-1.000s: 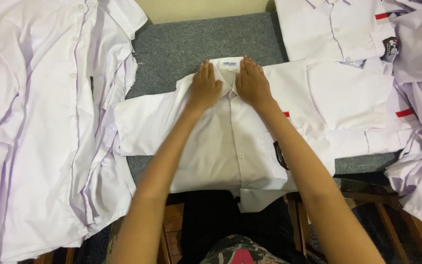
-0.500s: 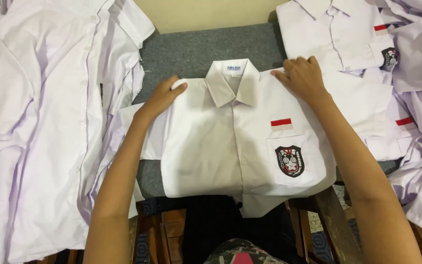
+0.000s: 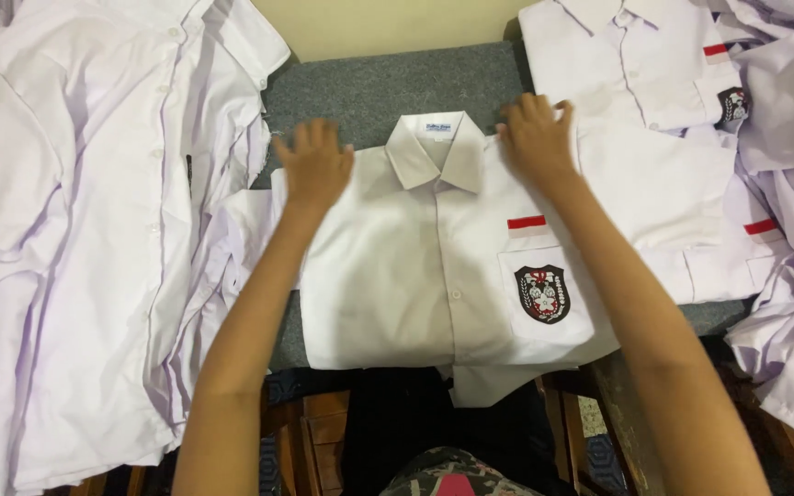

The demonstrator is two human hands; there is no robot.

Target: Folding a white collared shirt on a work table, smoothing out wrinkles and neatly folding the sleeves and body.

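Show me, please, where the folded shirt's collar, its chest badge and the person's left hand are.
collar point(image 3: 436, 147), head view, on the fold below the neck label.
chest badge point(image 3: 542, 293), head view, middle of the dark crest on the pocket.
left hand point(image 3: 315, 165), head view, back of the hand, flat on the shirt's shoulder.

The light is soft and comes from above. It is bright enough to see well. The white shirt point(image 3: 434, 266) in the middle looks a little purple and has no glare. A faint gray shadow lies on it under the left hand point(image 3: 314, 165). The edges of the picture look darker. The right hand point(image 3: 535, 138) looks slightly blurry.
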